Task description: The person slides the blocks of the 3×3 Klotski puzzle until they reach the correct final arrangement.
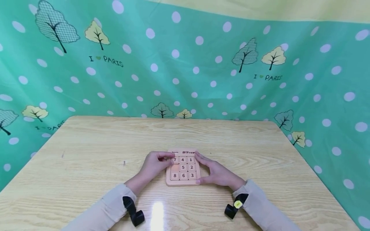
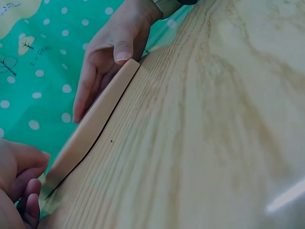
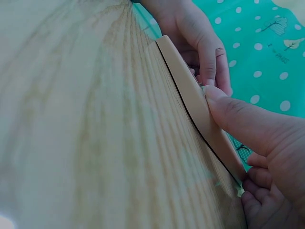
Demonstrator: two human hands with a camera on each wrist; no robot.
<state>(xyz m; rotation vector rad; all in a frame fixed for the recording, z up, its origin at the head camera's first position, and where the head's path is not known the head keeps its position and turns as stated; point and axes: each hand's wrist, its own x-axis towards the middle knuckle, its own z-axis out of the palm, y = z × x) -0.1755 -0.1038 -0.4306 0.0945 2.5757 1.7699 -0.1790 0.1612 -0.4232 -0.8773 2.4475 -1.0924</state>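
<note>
A pale wooden sliding number puzzle [image 1: 181, 183] lies flat on the table, its tiles reading 7 4 1 on top, 5 and 2 in the middle, 8 6 3 at the bottom. The middle row has a vacant slot at its left. Fingertips of my left hand [image 1: 151, 168] touch the 7 tile [image 1: 175, 159] at the upper left corner. My right hand [image 1: 217, 173] holds the puzzle's right side, thumb at the lower corner and fingers along the upper one. From the left wrist, the puzzle's side edge [image 2: 95, 121] shows, with its number face hidden.
The light wood-grain table [image 1: 95, 144] extends around the puzzle on all sides. Behind it and along the right hangs a green dotted cloth [image 1: 202, 67] printed with trees. Both sleeved wrists wear black straps [image 1: 130, 205] with small cameras.
</note>
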